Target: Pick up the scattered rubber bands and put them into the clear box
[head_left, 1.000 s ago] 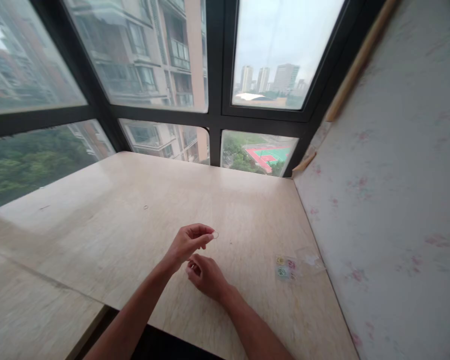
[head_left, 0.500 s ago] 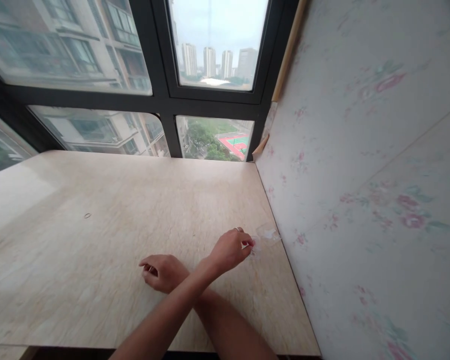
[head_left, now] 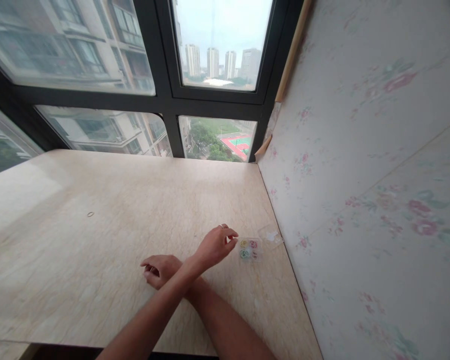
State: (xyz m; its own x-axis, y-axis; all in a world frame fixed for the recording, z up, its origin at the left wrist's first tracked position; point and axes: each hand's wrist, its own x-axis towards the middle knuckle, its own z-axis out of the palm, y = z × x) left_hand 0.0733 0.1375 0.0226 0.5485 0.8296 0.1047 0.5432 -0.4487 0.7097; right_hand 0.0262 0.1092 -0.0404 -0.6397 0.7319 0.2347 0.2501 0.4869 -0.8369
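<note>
My arms are crossed, the left over the right. My left hand [head_left: 215,245] is just left of a small clear box [head_left: 255,256]; its thumb and fingertips come close together, and anything between them is too small to make out. A ring sits on one of its fingers. Small yellow, pink and green bands [head_left: 244,254] lie in the box's compartments. My right hand [head_left: 160,270] rests on the tabletop further left, its fingers curled inward; a thin pale line shows there, and what it holds, if anything, is unclear.
A clear lid-like piece [head_left: 272,237] lies between the box and the floral-papered wall [head_left: 360,210]. One thin loop [head_left: 90,214] is on the tabletop [head_left: 135,195] at the left. Dark-framed windows [head_left: 217,100] stand behind the tabletop, whose near edge is at the bottom.
My left hand has drawn back leftward from over the box, so its compartments now show. The right hand stays in about the same place. The view has shifted slightly.
</note>
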